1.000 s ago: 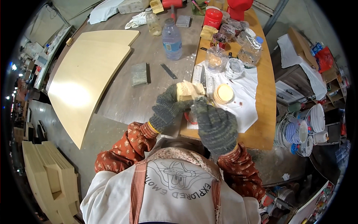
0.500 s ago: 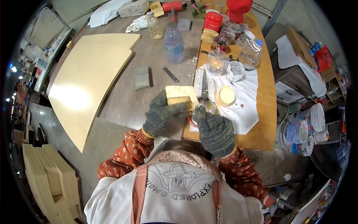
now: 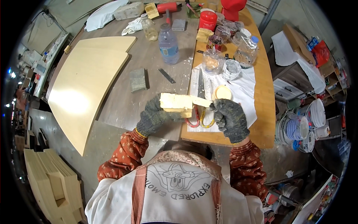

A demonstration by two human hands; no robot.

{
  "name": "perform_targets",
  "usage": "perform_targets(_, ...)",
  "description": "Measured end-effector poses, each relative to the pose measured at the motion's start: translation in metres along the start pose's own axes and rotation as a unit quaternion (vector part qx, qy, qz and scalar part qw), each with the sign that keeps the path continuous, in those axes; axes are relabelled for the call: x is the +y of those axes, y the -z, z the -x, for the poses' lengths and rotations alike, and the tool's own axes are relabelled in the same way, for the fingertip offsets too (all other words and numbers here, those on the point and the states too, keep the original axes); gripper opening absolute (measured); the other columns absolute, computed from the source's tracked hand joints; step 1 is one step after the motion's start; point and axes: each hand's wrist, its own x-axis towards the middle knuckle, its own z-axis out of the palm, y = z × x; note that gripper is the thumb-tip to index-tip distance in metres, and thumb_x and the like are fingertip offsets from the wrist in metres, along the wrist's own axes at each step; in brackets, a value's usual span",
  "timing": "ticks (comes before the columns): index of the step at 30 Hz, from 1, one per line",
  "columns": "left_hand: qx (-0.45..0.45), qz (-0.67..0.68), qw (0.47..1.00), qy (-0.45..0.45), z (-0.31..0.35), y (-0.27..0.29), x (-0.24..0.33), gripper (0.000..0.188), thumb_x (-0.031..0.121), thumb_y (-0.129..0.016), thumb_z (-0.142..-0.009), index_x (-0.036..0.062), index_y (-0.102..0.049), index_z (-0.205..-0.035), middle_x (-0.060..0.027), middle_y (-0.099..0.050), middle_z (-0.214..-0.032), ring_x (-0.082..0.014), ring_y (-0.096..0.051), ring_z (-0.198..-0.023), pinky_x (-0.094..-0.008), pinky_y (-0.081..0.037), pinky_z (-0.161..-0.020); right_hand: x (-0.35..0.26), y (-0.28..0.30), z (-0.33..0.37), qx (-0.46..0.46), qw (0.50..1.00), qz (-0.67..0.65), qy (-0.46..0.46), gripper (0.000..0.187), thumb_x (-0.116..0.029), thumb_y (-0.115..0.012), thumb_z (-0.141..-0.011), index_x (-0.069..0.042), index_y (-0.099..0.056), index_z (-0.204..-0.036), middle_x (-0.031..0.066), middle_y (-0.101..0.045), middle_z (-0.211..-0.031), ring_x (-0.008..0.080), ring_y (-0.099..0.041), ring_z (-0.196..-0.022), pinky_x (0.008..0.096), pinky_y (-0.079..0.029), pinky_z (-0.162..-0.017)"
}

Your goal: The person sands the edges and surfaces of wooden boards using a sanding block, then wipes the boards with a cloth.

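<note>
My left hand (image 3: 153,116), in a dark grey knitted glove, is closed round a pale yellow sponge block (image 3: 175,100) over the table's front edge. A thin strip of sponge (image 3: 201,102) reaches from the block's right end to my right hand (image 3: 232,120). That hand, gloved alike, pinches the strip's far end. Whether strip and block are still joined is hard to tell. Between and below my hands lie scissors (image 3: 192,121) with red and yellow handle loops, partly under the sponge. Just beyond my right hand stands a stack of round cream discs (image 3: 222,92), partly covered by it.
A white sheet (image 3: 248,87) covers part of the wooden tabletop, with plastic tubs (image 3: 231,70) at its far edge. A clear bottle (image 3: 169,44), a grey sanding block (image 3: 138,80) and a dark metal strip (image 3: 166,75) lie beyond. A large cream panel (image 3: 87,76) overhangs at left.
My right hand has moved right, drawing a sponge strip out from the block's side. The left hand has shifted slightly left with the block. More of the scissors' handles shows.
</note>
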Motion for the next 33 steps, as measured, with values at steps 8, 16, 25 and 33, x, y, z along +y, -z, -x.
perform_targets(8,-0.015,0.016,0.999,0.036,0.0,0.002,-0.015,0.061,0.02,-0.078,-0.081,0.0003,-0.051,-0.131,-0.0131,-0.063,-0.124,-0.0232,-0.062,-0.114,-0.0377,-0.051,-0.097,0.011,0.0,0.003,-0.008,0.999,0.034,-0.04,0.023,-0.018,-0.064,-0.093,0.005,-0.065,-0.098,0.0025,-0.053,-0.059,0.0071,-0.04,-0.04,0.0219,-0.028,-0.034)
perform_targets(16,0.01,0.033,0.994,0.104,-0.002,-0.008,-0.013,0.059,0.014,-0.082,-0.077,0.0003,-0.054,-0.127,-0.0115,-0.067,-0.118,-0.0197,-0.064,-0.108,-0.0346,-0.052,-0.094,0.004,0.016,-0.001,-0.056,0.997,0.005,0.058,0.025,-0.019,-0.063,-0.094,0.005,-0.066,-0.097,0.0029,-0.052,-0.057,0.0076,-0.039,-0.038,0.0213,-0.026,-0.035)
perform_targets(25,0.019,0.077,0.986,0.146,-0.013,-0.025,0.002,0.05,0.008,-0.076,-0.08,0.0001,-0.055,-0.124,-0.0124,-0.067,-0.117,-0.0214,-0.066,-0.105,-0.0355,-0.055,-0.09,-0.001,0.021,-0.002,0.057,0.873,0.378,0.303,0.019,-0.012,-0.057,-0.095,-0.001,-0.069,-0.104,0.0098,-0.07,-0.087,0.0175,-0.066,-0.07,0.025,-0.051,-0.06)
perform_targets(33,0.087,0.113,0.974,0.174,-0.033,-0.038,0.008,0.043,0.008,-0.072,-0.083,-0.0017,-0.057,-0.123,-0.0133,-0.067,-0.115,-0.0231,-0.066,-0.104,-0.035,-0.056,-0.089,0.005,0.021,0.019,0.001,0.558,0.683,0.472,0.023,-0.013,-0.06,-0.091,-0.007,-0.064,-0.112,0.0028,-0.066,-0.087,0.0169,-0.059,-0.067,0.0336,-0.047,-0.059)
